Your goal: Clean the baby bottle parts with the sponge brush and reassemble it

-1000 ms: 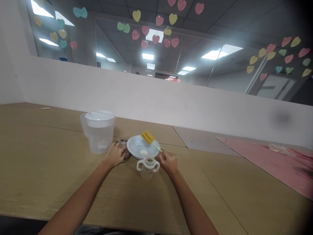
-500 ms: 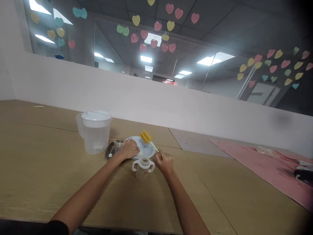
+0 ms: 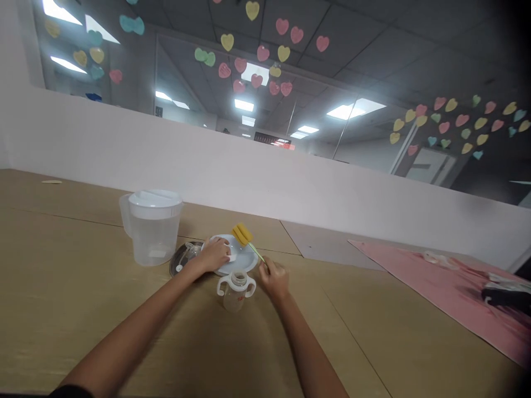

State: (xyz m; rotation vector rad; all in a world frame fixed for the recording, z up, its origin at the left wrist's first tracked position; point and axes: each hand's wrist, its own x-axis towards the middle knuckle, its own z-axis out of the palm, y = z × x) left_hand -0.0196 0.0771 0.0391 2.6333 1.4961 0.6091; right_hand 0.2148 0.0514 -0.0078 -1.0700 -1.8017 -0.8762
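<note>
My right hand is closed round the light green handle of a bottle brush, its yellow sponge head raised over the far side of a white plate. At the plate's left part, my left hand has its fingers curled; a small white piece shows at the fingertips, too small to name. Between my forearms a clear baby bottle with two white handles stands upright, without a lid. Left of my left hand, a round metal tray carries a clear bottle top with a thin tube, partly covered by the hand.
A lidded clear plastic pitcher with liquid stands at the left behind the tray. On the right lies a pink mat with a dark item on it. A white wall with a window above borders the table's far edge.
The whole view has shifted a little, so everything sits slightly further left and lower. A white piece now shows at my left fingertips. The brush stays in my right hand above the plate.
</note>
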